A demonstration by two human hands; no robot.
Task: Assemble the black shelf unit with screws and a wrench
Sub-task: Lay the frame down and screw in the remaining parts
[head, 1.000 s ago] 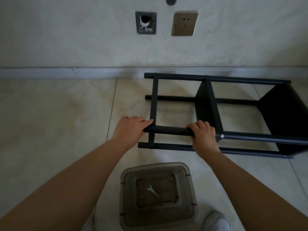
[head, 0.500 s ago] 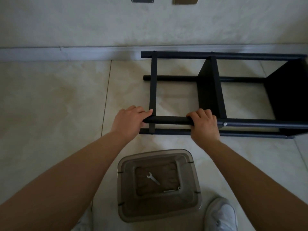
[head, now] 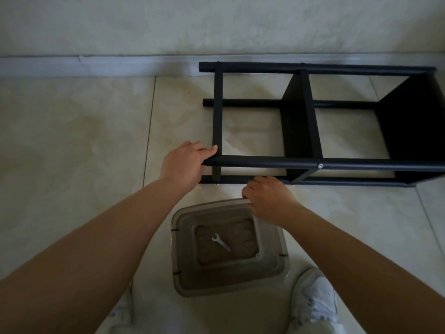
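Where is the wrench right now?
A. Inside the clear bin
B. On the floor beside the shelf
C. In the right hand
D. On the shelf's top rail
A: the wrench lies flat on the bottom of the bin, with neither hand touching it.

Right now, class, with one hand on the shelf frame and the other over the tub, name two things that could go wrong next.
1. Only the left hand grips the upper rail of the black shelf unit, which lies on its side; it might shift or roll.
2. The right hand hovers curled at the rim of the plastic tub, beside a white shoe; reaching for the wrench could tip the tub and scatter the screw.
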